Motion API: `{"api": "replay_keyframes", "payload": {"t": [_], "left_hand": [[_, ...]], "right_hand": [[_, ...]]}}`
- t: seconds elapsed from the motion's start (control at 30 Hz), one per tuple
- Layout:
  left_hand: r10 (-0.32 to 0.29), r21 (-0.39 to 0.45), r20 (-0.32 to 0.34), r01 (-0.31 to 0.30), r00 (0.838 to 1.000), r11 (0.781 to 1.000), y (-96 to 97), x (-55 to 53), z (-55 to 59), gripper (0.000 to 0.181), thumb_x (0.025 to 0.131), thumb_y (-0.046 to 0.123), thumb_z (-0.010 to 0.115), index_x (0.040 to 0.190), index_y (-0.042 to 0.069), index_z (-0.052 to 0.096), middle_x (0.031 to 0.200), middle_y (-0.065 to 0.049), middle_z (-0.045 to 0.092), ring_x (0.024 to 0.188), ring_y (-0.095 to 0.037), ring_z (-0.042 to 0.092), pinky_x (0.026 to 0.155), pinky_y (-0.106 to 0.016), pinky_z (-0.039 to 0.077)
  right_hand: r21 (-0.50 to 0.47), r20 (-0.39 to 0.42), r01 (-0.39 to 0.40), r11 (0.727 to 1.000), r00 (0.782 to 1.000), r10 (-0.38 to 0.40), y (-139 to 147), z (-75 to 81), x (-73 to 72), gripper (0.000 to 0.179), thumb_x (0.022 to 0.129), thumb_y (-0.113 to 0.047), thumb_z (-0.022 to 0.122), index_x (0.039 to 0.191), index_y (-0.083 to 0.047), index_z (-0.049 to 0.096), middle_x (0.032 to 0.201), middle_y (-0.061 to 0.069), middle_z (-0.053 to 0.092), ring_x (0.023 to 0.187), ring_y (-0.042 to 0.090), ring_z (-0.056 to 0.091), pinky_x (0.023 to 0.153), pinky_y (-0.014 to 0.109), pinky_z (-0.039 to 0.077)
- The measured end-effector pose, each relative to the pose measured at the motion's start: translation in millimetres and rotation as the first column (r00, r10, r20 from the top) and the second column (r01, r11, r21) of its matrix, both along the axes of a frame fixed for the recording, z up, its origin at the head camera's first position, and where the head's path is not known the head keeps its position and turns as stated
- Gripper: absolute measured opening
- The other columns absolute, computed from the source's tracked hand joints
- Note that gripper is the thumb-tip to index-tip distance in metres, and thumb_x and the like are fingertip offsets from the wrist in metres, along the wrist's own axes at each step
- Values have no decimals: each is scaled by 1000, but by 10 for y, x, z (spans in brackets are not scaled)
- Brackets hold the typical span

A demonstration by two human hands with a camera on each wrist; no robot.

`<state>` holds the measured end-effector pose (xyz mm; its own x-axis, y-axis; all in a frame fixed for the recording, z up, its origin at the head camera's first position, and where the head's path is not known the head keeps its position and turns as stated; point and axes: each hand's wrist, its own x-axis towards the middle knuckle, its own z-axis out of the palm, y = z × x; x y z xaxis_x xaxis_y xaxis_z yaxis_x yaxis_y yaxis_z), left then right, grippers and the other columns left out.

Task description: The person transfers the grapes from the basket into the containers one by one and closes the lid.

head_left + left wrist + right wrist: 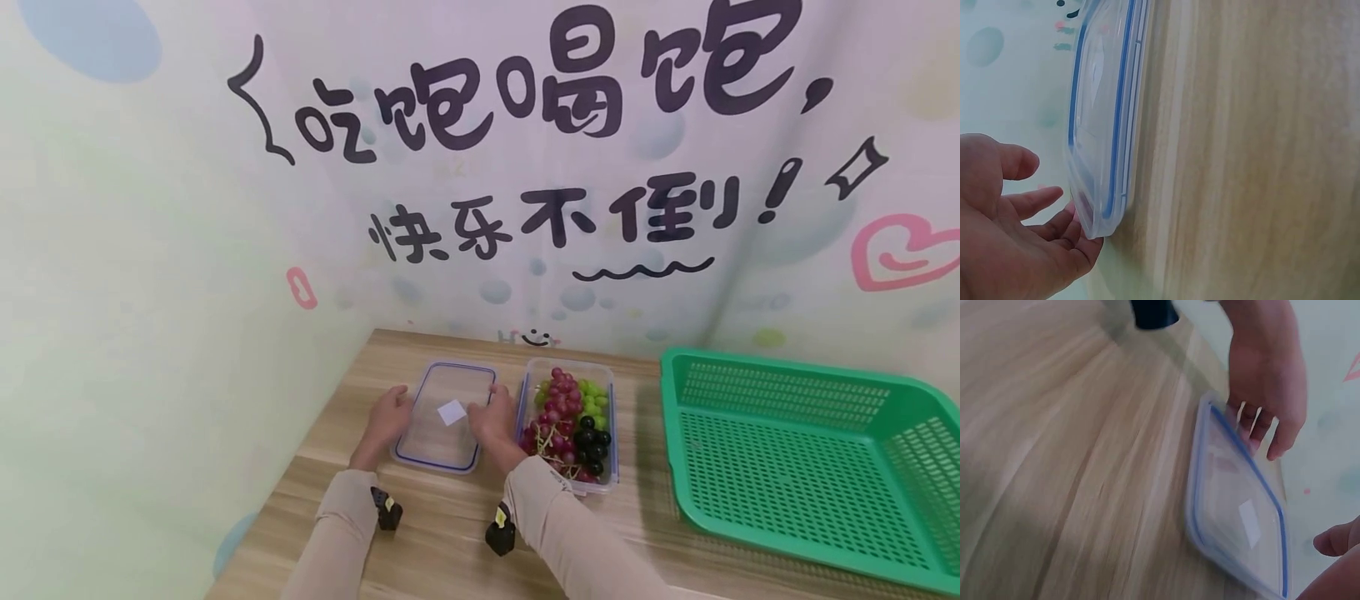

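Note:
A clear plastic lid (435, 446) with a blue seal and a small white label (452, 412) lies flat on the wooden table. At its left edge is my left hand (386, 425), thumb spread away and fingertips right at the rim. In the left wrist view the lid (1094, 106) shows side-on, with the fingers of that hand (1022, 231) at its near corner. My right hand (495, 421) is over the right edge, its thumb toward the label. The right wrist view catches only part of this hand (1338, 562), beside the lid (1222, 481).
Just right of the lid stands a clear container (617, 450) holding red grapes (558, 400), green grapes (592, 400) and black grapes (592, 446). A large green plastic basket (795, 483) takes up the right side. A printed wall cloth (450, 292) rises behind the table (442, 533).

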<state>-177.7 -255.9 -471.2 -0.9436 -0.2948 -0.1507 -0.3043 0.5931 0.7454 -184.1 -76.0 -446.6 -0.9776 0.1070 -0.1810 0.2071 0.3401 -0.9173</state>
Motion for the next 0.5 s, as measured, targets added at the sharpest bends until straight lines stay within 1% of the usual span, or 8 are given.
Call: {"api": "replay_keyframes", "payload": {"t": [0.1,0.2,0.33,0.5], "left_hand": [[-18,-6,-4,18,1000,1000,10,-9,-8,47,103,18,42,144,-6,43,133,-31,54,119,-42,56,101,-54,48],[-30,-6,-4,29,1000,1000,11,-15,-10,47,103,18,40,143,-7,44,135,-32,53,122,-43,55,103,-55,47],[-31,-5,-6,31,1000,1000,1,-21,-1,47,103,18,40,142,-8,45,135,-32,53,122,-44,55,103,-55,47],[-28,4,-1,28,1000,1000,-5,-16,-14,46,103,17,41,141,-8,47,136,-32,53,124,-44,54,105,-54,46]], "right_hand": [[67,-10,-13,998,1000,13,-4,-40,-5,52,86,-1,67,135,5,49,128,30,56,118,39,55,103,50,47],[106,-7,-32,994,999,33,-17,-71,-4,53,86,0,67,135,6,48,125,30,57,116,38,56,102,50,48],[96,4,-54,994,999,54,-35,-96,-7,55,86,0,67,136,6,45,124,31,58,116,40,56,101,50,48],[91,29,-103,991,995,101,-33,-109,-15,58,85,2,67,138,6,43,124,31,57,113,39,57,99,51,50]]}}
